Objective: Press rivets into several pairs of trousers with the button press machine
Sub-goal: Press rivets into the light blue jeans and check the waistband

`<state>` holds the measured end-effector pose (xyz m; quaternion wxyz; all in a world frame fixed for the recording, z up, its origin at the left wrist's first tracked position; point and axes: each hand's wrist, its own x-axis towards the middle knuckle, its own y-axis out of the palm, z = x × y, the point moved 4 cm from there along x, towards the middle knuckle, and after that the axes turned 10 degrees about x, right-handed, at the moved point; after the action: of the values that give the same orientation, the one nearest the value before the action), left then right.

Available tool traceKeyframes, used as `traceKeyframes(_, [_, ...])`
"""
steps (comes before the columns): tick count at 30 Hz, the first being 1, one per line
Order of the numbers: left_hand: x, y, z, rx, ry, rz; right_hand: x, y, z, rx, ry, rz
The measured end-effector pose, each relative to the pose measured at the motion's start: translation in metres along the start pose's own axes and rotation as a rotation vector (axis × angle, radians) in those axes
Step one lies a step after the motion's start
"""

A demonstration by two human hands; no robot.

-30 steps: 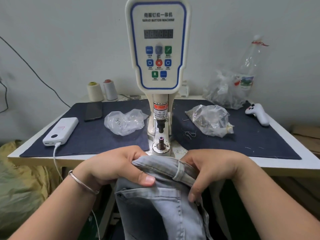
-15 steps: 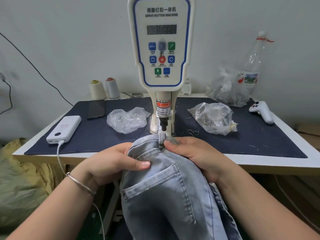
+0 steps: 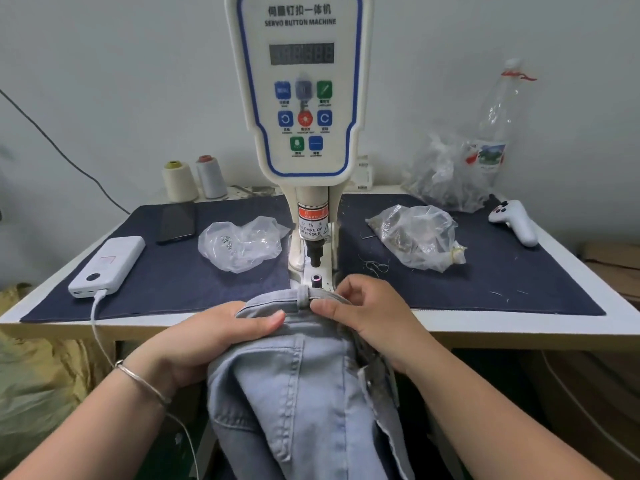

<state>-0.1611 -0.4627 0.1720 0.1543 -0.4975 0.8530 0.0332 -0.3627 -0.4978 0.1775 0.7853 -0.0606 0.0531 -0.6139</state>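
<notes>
Trousers [image 3: 304,393], light-wash denim, hang off the front edge of the counter [image 3: 519,325], with the waistband lifted to the base of the button press machine [image 3: 301,98].

Left hand [image 3: 207,337]: fingers curled under the waistband, thumb pressed flat on top, clamped on the denim left of the belt loop [image 3: 302,296]. Right hand [image 3: 367,313]: thumb and fingertips pinch the waistband edge just right of that loop, remaining fingers loosely curled.

Lower die [image 3: 316,280] stands exposed just beyond the waistband; the fabric does not yet cover it. Upper punch [image 3: 315,255] sits raised above it.

Judgement on the step in hand: the waistband needs feeding forward until the intended rivet spot sits squarely over the die, cloth drawn flat and taut between both hands. The belt loop should be kept out from under the punch. Fingertips should sit to either side of the die, well off the punch line, before the machine is triggered. Whether a rivet is loaded cannot be determined.

Legible writing: the panel heading reads "SERVO BUTTON MACHINE" beneath a line of Chinese characters. A red label on the ram reads "WARNING", followed by "CARE OF" and "FINGER". The digital display [image 3: 301,53] shows no readable figure. Button captions are too small to read.
</notes>
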Motion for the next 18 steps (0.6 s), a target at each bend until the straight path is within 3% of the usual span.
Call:
traceKeyframes(2, [0.002, -0.013, 0.003, 0.01, -0.036, -0.042, 0.01, -0.021, -0.003, -0.084, -0.11, -0.121])
traceKeyframes(4, [0.005, -0.025, 0.008, -0.001, -0.085, -0.098, 0.022, -0.059, -0.008, -0.243, -0.192, -0.38])
traceKeyframes(7, [0.012, -0.04, 0.018, 0.034, -0.146, -0.219, 0.045, -0.116, -0.017, -0.565, -0.14, -0.689])
traceKeyframes(9, [0.018, -0.052, 0.019, 0.01, -0.146, -0.311, 0.067, -0.137, -0.026, -0.773, -0.011, -0.664])
traceKeyframes(12, [0.03, -0.073, 0.018, -0.01, -0.12, -0.392, 0.098, -0.139, -0.031, -0.962, 0.037, -0.479])
traceKeyframes(18, [0.055, -0.092, 0.031, 0.0, -0.186, -0.44, 0.137, -0.136, -0.033, -1.075, 0.064, -0.289])
